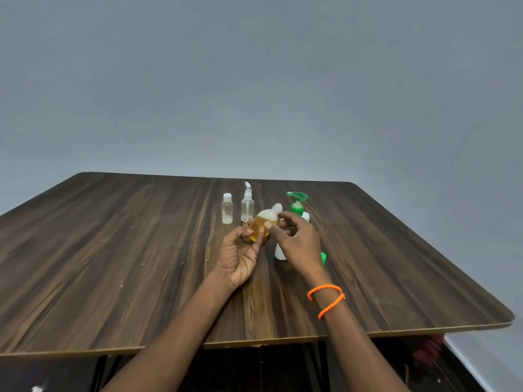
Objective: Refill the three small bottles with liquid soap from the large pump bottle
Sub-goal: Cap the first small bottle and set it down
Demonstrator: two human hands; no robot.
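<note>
- I am holding the amber bottle [261,225] tilted in my left hand [239,256], just before the pump bottle [297,213], steadying it.
- My right hand [297,244] is pinching its upper part, probably to uncap it.

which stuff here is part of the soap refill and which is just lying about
Part of the job:
- amber bottle, held in both hands
- clear capped bottle
- clear spray bottle
- large green-pump bottle

Just lying about:
- small green object by the right wrist
- orange bracelet
</note>
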